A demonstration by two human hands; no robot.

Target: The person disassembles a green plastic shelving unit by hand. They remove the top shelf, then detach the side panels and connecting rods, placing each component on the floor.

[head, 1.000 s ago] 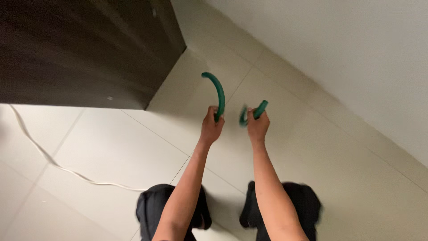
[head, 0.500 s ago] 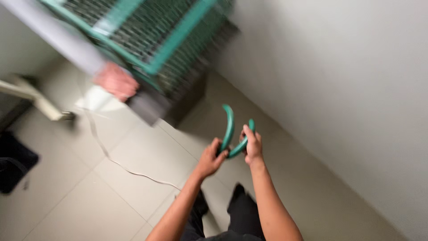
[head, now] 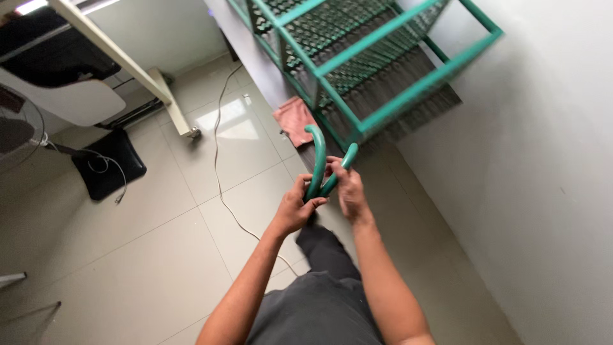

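Observation:
Both hands hold curved green hooks in front of me, close together. My left hand [head: 297, 207] grips the stem of the longer green hook [head: 317, 153], whose bend rises above the fist. My right hand [head: 348, 191] holds a shorter green hook piece [head: 343, 163] that leans against the first one. Just beyond the hooks stands a green metal rack [head: 383, 70] with mesh shelves, against the white wall.
A pink cloth [head: 292, 118] lies on the tiled floor by the rack's foot. A thin white cable [head: 220, 160] runs across the tiles. At left are a white table leg [head: 137, 70], a fan's black base [head: 105, 163] and a chair.
My view has swung up from the floor to the green rack. The two hands have come together, so the hooks now touch instead of being held apart.

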